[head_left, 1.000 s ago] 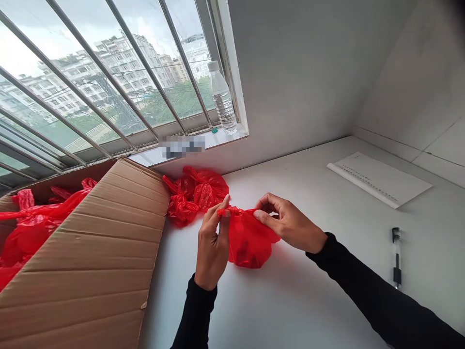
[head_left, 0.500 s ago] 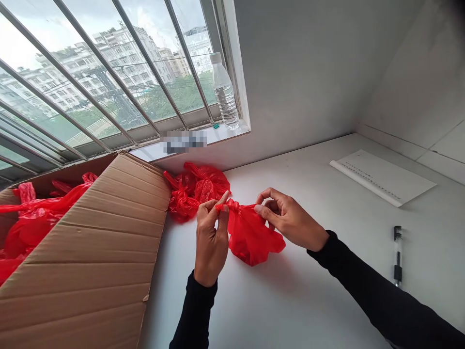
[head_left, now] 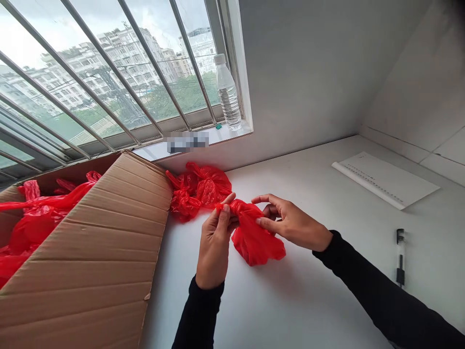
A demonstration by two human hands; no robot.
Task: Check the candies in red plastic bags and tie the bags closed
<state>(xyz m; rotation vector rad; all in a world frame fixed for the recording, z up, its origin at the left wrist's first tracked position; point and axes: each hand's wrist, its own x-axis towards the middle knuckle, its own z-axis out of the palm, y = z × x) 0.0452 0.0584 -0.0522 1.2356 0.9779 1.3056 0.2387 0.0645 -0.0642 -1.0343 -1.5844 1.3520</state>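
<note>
A red plastic bag (head_left: 257, 235), bunched and knotted near its top, rests on the white table with its knot lifted. Thumb and fingers of my left hand (head_left: 214, 247) pinch the bag's twisted end left of the knot. On the other side, my right hand (head_left: 290, 220) has its thumb against the upper part of the bag and its index finger stretched out apart from the thumb. Other red plastic bags (head_left: 209, 186), tied up, lie behind my left hand. What the bag contains is hidden.
A cardboard box (head_left: 98, 237) at left holds more red bags (head_left: 39, 223). A water bottle (head_left: 228, 97) stands on the windowsill (head_left: 148, 154) by a barred window. At right on the table (head_left: 319, 291) lie a sheet of paper (head_left: 392, 179) and a pen (head_left: 400, 257).
My right thumb and index finger have parted from the thin strand they pinched beside the knot. The bag's top now bulges loosely there. My left hand keeps its pinch.
</note>
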